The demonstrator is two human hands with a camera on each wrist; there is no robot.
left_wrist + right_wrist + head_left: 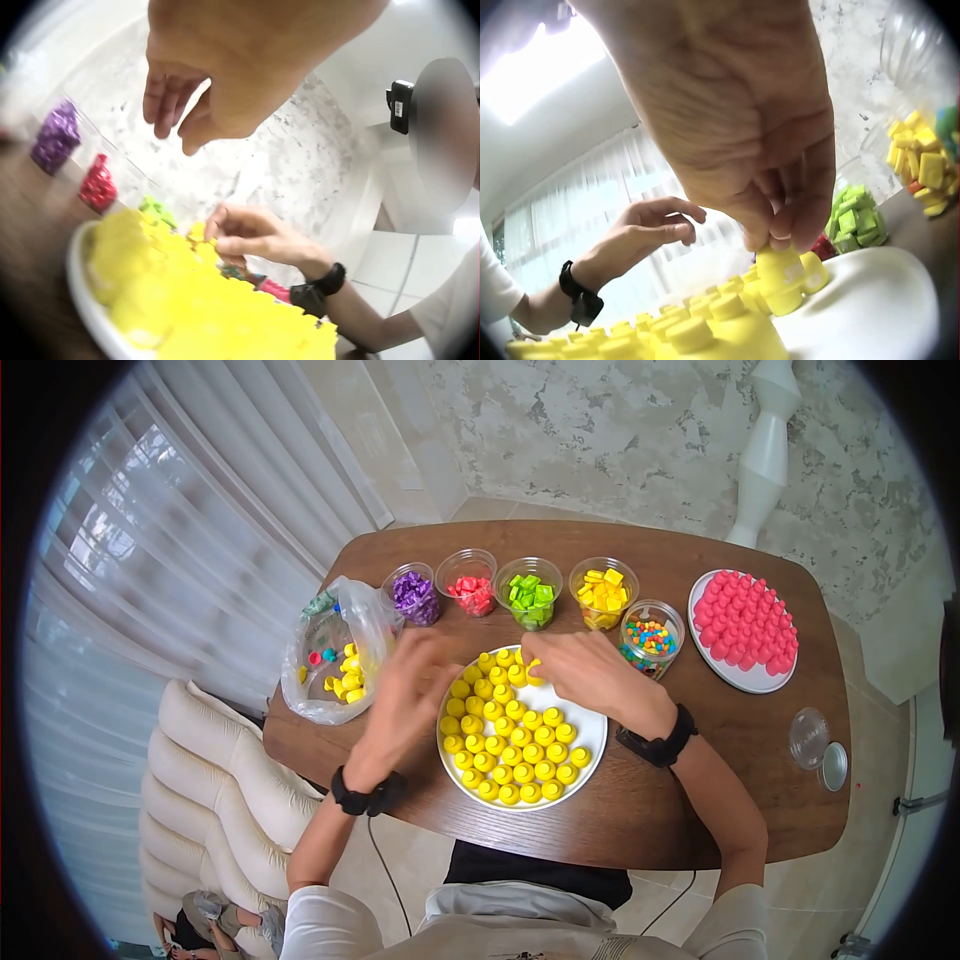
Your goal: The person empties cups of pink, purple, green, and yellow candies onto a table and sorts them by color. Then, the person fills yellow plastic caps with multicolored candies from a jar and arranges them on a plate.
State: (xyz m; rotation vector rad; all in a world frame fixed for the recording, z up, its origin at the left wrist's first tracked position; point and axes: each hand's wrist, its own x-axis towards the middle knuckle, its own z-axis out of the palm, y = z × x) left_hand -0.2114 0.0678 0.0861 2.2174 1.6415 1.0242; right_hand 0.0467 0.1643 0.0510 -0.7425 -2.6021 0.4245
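Observation:
A white plate (pixel 590 745) carries many yellow bottle-shaped pieces (pixel 505 725) in rows, with bare plate at its upper right. In the right wrist view my right hand (pixel 742 127) pinches the top of a yellow piece (pixel 780 274) by fingertips and thumb, beside another yellow piece (pixel 814 271). In the head view that hand (pixel 590 675) is over the plate's upper edge. My left hand (pixel 410 695), blurred, hovers left of the plate; the left wrist view shows this hand (pixel 217 75) with bent, relaxed fingers and nothing between them.
Left of the plate lies a clear bag (pixel 300 695) with yellow pieces. Cups of purple (pixel 414 595), red (pixel 470 592), green (pixel 530 595) and yellow bits (pixel 603 592) line the back, beside a jar (pixel 650 638) of mixed bits. At right are a plate of pink pieces (pixel 745 622) and lids (pixel 809 738).

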